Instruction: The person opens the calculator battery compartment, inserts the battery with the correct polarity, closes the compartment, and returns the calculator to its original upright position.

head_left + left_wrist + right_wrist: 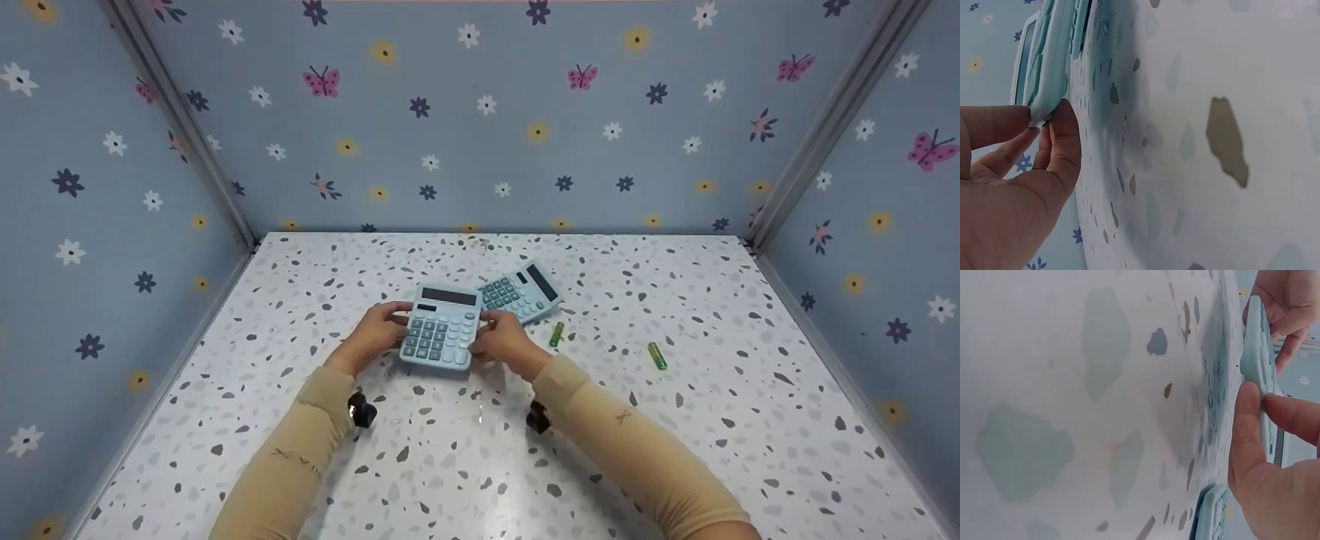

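Note:
A light-blue calculator [442, 328] with grey-blue keys is held face up, a little above the speckled table, its display end away from me. My left hand [379, 334] pinches its left edge; in the left wrist view the thumb and fingers [1065, 132] meet at the calculator's corner. On the opposite edge my right hand [507, 341] pinches it, thumb on the key side and fingers underneath, as the right wrist view shows. A second calculator [523, 292] of the same kind lies tilted on the table behind, partly covered by the held one.
Two green batteries lie on the table, one battery [556, 334] near my right hand and another battery [657, 355] farther right. Flower-patterned panels [480, 150] wall the speckled table [750, 450] at the back and both sides. Black wrist cameras [362, 410] sit under my sleeves.

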Available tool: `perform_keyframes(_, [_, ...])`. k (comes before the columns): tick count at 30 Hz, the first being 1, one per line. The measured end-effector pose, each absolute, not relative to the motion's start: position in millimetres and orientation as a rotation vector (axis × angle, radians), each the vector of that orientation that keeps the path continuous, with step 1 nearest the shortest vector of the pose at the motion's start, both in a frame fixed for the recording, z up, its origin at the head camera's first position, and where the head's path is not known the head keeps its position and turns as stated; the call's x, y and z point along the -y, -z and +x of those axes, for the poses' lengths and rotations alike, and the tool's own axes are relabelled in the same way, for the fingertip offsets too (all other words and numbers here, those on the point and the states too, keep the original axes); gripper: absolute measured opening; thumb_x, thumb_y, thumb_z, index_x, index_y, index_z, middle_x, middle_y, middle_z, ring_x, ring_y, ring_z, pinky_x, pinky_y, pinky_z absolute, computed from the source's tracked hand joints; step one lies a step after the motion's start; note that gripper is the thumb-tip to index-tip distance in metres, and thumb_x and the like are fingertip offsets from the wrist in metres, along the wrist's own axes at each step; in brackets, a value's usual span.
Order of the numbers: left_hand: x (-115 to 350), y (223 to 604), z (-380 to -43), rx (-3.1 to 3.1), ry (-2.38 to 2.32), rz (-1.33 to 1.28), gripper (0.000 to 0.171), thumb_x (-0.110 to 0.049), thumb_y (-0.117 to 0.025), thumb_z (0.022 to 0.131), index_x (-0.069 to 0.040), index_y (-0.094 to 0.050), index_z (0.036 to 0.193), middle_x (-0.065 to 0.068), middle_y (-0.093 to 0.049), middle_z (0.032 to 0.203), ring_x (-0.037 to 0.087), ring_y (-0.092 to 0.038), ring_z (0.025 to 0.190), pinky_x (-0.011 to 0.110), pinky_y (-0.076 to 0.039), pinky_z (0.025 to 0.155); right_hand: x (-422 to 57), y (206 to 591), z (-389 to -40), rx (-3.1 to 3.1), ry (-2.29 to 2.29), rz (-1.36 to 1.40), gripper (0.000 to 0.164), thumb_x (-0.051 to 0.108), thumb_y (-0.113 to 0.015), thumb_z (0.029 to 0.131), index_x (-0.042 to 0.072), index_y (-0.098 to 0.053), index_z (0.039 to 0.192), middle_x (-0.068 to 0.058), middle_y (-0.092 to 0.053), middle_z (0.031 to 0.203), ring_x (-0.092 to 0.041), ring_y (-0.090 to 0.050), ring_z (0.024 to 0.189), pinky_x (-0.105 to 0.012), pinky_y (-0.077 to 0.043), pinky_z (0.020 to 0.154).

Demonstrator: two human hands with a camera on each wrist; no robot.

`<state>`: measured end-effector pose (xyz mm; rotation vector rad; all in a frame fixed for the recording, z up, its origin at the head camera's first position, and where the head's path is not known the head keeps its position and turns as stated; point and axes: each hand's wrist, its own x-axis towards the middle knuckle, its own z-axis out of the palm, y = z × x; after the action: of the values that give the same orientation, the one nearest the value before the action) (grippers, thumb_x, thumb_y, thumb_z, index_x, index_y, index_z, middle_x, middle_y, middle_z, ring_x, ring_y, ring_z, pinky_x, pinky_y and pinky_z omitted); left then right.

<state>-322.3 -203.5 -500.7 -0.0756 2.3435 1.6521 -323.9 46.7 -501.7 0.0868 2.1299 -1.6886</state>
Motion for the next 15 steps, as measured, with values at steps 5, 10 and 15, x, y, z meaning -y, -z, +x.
perform_keyframes(5, [200,503,-321,-2.234,-1.780,-0.065,0.060,0.005,-0.044,0.104,0.000,-0.041,0.164,0.023,-0.062,0.134,0.016,-0.068,0.101,0.029,-0.062,0.086,-50,496,-324,-2.097,1.721,0.111,0.077,-0.013,-0.074,0.091,0.000,-0.046,0.161,-0.015,-0.068,0.121,-0.019,-0.072,0.087,-0.030,-0.067,0.079])
perform_keyframes(10, [196,501,-318,-2.186,-1.832,-0.042,0.059,0.003,-0.040,0.106,-0.001,-0.039,0.165,0.020,-0.064,0.128,0.015,-0.068,0.099,0.025,-0.061,0.081,-56,492,-322,-2.114,1.700,0.112,0.075,-0.009,-0.075,0.093,0.002,-0.046,0.161,-0.014,-0.072,0.119,-0.017,-0.073,0.081,-0.028,-0.061,0.070])
perform_keyframes(15, [188,496,-316,-2.181,-1.828,-0.058,0.059,0.001,-0.040,0.108,-0.008,-0.040,0.166,0.020,-0.063,0.135,0.017,-0.069,0.099,0.027,-0.062,0.079,-65,490,-322,-2.135,1.711,0.073,0.075,-0.010,-0.076,0.091,0.002,-0.047,0.159,-0.015,-0.073,0.117,-0.019,-0.074,0.082,-0.037,-0.064,0.080])
